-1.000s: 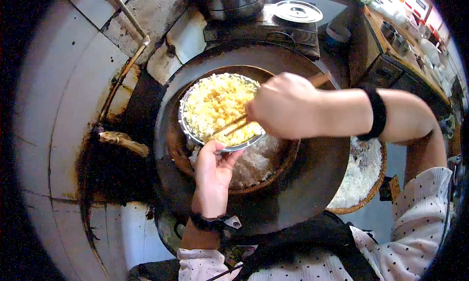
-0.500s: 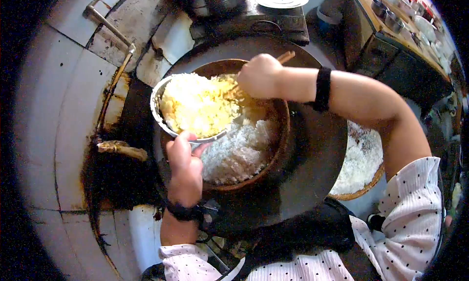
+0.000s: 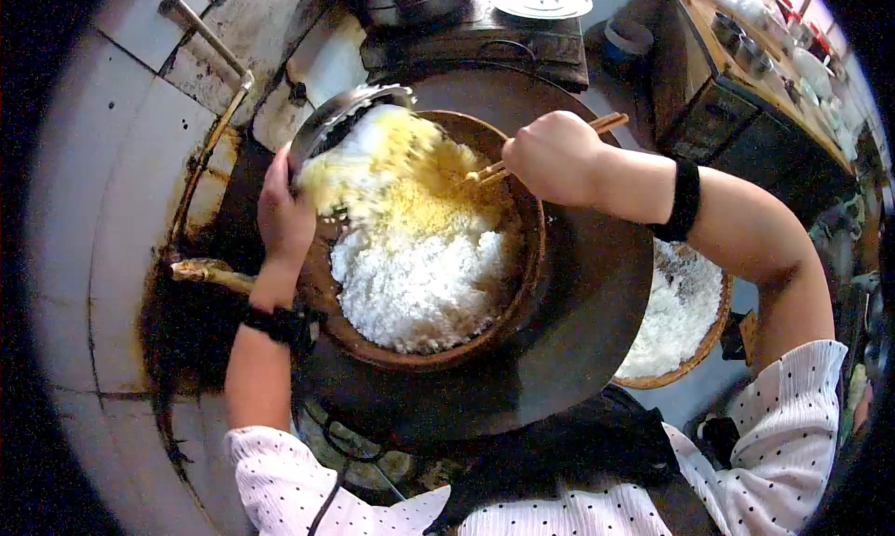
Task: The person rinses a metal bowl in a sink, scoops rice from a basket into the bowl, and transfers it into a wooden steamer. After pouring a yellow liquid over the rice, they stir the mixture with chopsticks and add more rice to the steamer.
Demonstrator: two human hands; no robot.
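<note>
Left hand (image 3: 282, 214) grips the tipped steel bowl (image 3: 340, 116), right hand (image 3: 552, 156) clamps chopsticks (image 3: 550, 144) over spilling yellow grain (image 3: 410, 186).

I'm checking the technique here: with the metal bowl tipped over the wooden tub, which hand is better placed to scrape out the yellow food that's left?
Probably the right hand: it holds the chopsticks, tips at the yellow food. The left hand is occupied tilting the metal bowl over the wooden tub.
</note>
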